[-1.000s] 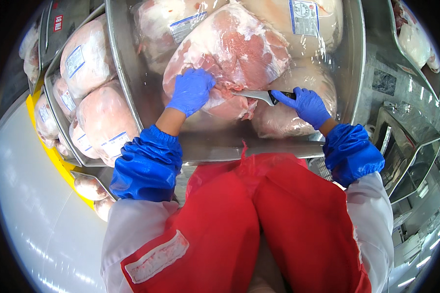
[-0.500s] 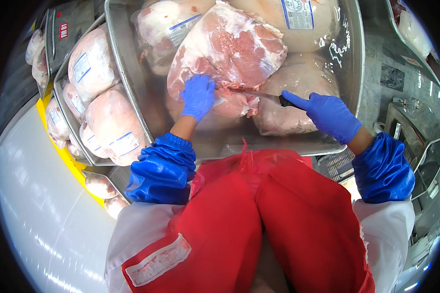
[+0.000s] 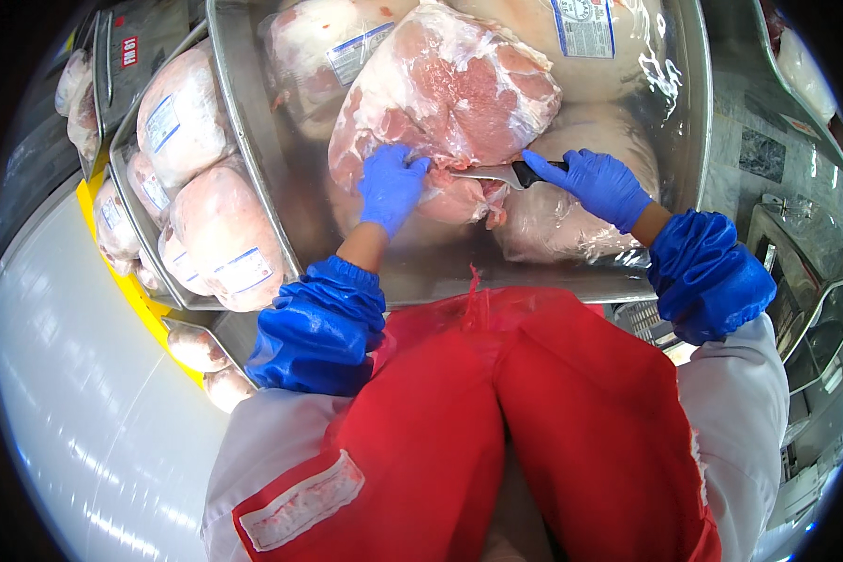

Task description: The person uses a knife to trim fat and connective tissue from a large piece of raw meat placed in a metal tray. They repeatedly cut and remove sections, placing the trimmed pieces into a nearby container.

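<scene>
A large unwrapped piece of raw meat (image 3: 450, 89), pink with white fat, lies on top of bagged meat in a metal tub (image 3: 384, 292). My left hand (image 3: 391, 187), in a blue glove, is closed on its near left edge. My right hand (image 3: 609, 187), gloved alike, grips the black handle of a knife (image 3: 492, 173). The blade points left, and its tip is hidden in the meat beside my left fingers. A pinker flap (image 3: 454, 199) of the same meat hangs just below the blade.
Under and around the bare piece are wrapped, labelled meat pieces, one at the right (image 3: 571, 220). Left of the tub stands another metal tub with several bagged pieces (image 3: 225, 229). A yellow edge (image 3: 150, 323) borders the pale floor at left. Metal equipment (image 3: 796, 244) stands at the right.
My right hand has moved left and slightly up, taking the knife with it, and more of the blade's flat side shows. My left hand stays at the meat's edge, its thumb now farther right.
</scene>
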### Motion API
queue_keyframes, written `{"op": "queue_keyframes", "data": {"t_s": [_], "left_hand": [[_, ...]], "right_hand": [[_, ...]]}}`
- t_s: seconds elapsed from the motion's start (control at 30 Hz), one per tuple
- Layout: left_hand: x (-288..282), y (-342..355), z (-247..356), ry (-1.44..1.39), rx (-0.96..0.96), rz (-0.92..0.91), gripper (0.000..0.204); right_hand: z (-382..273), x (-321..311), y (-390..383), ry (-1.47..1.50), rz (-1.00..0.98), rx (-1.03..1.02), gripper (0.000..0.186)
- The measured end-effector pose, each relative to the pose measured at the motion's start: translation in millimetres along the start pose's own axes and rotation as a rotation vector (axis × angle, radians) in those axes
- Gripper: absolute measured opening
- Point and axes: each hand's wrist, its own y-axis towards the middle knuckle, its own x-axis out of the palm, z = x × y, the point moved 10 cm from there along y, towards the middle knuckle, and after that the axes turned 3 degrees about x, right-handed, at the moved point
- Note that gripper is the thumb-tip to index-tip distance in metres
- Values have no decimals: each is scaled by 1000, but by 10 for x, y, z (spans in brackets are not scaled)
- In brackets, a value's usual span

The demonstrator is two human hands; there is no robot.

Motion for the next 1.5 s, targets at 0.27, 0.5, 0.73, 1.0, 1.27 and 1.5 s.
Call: {"op": "queue_keyframes", "data": {"t_s": [0.27, 0.5, 0.73, 1.0, 1.27, 1.5], "left_hand": [[220, -36, -276, -585, -100, -138, 16], [217, 124, -250, -524, -4, -232, 18], [249, 121, -311, -518, 17, -250, 16], [193, 102, -322, -446, 51, -187, 16], [133, 109, -196, -464, 80, -175, 19], [94, 76, -49, -360, 225, -290, 20]], "right_hand": [[-494, -978, -72, -41, 194, -12, 43], [-926, -1096, -108, -43, 166, 122, 43], [-688, -476, -285, 530, -143, 352, 52], [-202, 228, -175, 277, 52, 104, 66], [-645, -635, -14, 343, 78, 115, 64], [-840, -667, -118, 425, -64, 241, 55]]}}
